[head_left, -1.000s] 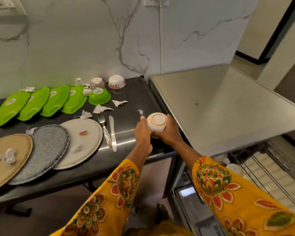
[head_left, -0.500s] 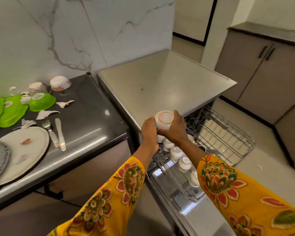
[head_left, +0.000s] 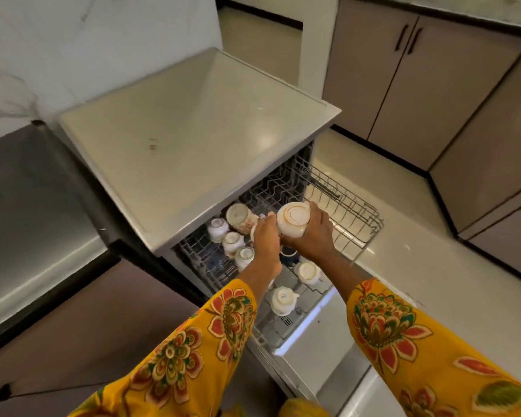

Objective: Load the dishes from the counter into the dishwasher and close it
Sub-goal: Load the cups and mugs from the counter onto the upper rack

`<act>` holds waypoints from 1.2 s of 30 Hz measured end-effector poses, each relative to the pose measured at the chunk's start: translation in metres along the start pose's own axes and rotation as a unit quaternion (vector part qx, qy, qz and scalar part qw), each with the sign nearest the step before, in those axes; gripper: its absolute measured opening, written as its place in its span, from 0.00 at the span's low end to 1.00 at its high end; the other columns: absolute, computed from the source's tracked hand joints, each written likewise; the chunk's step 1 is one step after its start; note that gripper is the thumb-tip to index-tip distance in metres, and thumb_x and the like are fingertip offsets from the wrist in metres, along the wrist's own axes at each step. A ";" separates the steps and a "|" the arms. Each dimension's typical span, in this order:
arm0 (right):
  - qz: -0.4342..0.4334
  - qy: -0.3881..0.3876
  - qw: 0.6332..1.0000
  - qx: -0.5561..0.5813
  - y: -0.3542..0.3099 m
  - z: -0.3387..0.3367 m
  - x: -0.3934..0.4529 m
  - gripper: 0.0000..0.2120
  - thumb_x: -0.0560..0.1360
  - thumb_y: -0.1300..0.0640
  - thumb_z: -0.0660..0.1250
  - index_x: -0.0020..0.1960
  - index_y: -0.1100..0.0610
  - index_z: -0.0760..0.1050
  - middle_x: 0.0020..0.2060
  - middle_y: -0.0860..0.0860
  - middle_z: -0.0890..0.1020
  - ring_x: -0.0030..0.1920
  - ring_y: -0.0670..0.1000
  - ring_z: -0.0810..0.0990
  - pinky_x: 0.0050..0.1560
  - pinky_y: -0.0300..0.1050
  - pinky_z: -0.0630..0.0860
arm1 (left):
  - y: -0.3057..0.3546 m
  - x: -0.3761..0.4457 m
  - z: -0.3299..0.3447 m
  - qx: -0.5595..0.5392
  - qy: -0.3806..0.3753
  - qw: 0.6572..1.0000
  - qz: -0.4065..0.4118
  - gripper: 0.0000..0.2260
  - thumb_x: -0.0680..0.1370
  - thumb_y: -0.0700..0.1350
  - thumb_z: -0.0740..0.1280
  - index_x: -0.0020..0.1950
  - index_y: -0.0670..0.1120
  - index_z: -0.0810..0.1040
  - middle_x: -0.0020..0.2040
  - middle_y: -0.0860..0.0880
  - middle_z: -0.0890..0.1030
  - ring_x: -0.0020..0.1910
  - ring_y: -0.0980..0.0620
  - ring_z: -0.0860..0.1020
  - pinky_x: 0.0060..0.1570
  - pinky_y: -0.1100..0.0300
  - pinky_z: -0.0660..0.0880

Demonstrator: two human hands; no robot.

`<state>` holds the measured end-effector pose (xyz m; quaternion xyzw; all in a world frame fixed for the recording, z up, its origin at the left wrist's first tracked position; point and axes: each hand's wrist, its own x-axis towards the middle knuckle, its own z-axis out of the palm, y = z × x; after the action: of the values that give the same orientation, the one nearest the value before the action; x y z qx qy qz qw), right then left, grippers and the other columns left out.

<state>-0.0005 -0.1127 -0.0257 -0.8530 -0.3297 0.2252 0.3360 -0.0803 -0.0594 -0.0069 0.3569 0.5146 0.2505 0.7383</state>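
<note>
Dishwasher (head_left: 199, 139), steel-topped, stands open with its wire upper rack (head_left: 343, 206) pulled out over the lowered door (head_left: 322, 350). White ceramic bowl with an orange ring on its base (head_left: 294, 222) is held upside down above the rack, base facing the camera. Right hand (head_left: 313, 236) grip: fingers curled round the bowl's right side and underside. Left hand (head_left: 266, 236) grip: fingers wrapped on the bowl's left edge, so both hands hold the bowl. Both arms wear yellow floral sleeves (head_left: 403, 332). Rack's left part carries several small white cups (head_left: 232, 242), mouths down, in a loose row; a taller pale patterned mug (head_left: 239, 216) sits just behind them near the dishwasher's top edge. Two more white cups (head_left: 283, 299) sit at the near end of the rack, under the forearms. Rack's right part shows bare wire. Dark glossy desk (head_left: 36, 212) lies left of the dishwasher, touching its side. Grey-brown cabinet doors with dark handles (head_left: 403, 70) stand well apart at the back right.
</note>
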 end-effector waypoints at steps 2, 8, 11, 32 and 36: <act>0.017 -0.017 1.000 -0.005 0.020 -0.003 0.006 0.53 0.64 0.47 0.78 0.76 0.61 0.51 0.72 0.59 0.60 0.72 0.59 0.58 0.70 0.50 0.57 | -0.011 0.008 0.012 0.015 -0.002 1.000 -0.025 0.13 0.82 0.49 0.57 0.61 0.45 0.74 0.53 0.45 0.80 0.46 0.50 0.77 0.40 0.59 0.73; 0.079 -0.047 0.996 -0.008 0.079 0.002 0.025 0.51 0.62 0.46 0.79 0.74 0.61 0.54 0.68 0.57 0.65 0.69 0.58 0.62 0.65 0.48 0.63 | -0.053 0.038 0.044 0.060 0.007 0.995 -0.085 0.17 0.82 0.49 0.55 0.64 0.41 0.73 0.53 0.45 0.78 0.43 0.53 0.74 0.36 0.62 0.70; 0.108 -0.065 0.992 -0.011 0.103 0.005 0.040 0.52 0.61 0.45 0.79 0.74 0.60 0.54 0.69 0.58 0.65 0.70 0.58 0.62 0.67 0.51 0.63 | -0.068 0.054 0.058 0.062 0.005 0.991 -0.116 0.18 0.83 0.49 0.54 0.65 0.39 0.73 0.49 0.44 0.80 0.39 0.53 0.73 0.33 0.64 0.69; 0.418 -0.089 0.893 0.141 0.194 0.031 0.157 0.22 0.78 0.55 0.59 0.70 0.62 0.62 0.63 0.60 0.73 0.61 0.61 0.73 0.50 0.51 0.72 | -0.136 0.164 0.103 0.108 -0.056 0.972 -0.200 0.27 0.81 0.61 0.46 0.67 0.45 0.72 0.55 0.47 0.75 0.50 0.54 0.72 0.52 0.59 0.68; 0.433 -0.082 0.888 0.133 0.193 0.033 0.155 0.27 0.77 0.55 0.62 0.72 0.61 0.59 0.64 0.61 0.71 0.64 0.62 0.71 0.57 0.54 0.73 | -0.141 0.166 0.105 0.120 -0.061 0.972 -0.190 0.26 0.82 0.59 0.45 0.67 0.44 0.72 0.54 0.48 0.74 0.54 0.51 0.71 0.56 0.60 0.65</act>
<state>0.1650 -0.0953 -0.2121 -0.8370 0.0792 0.4594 0.2867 0.0760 -0.0529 -0.1914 0.3536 0.5532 0.0198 0.7540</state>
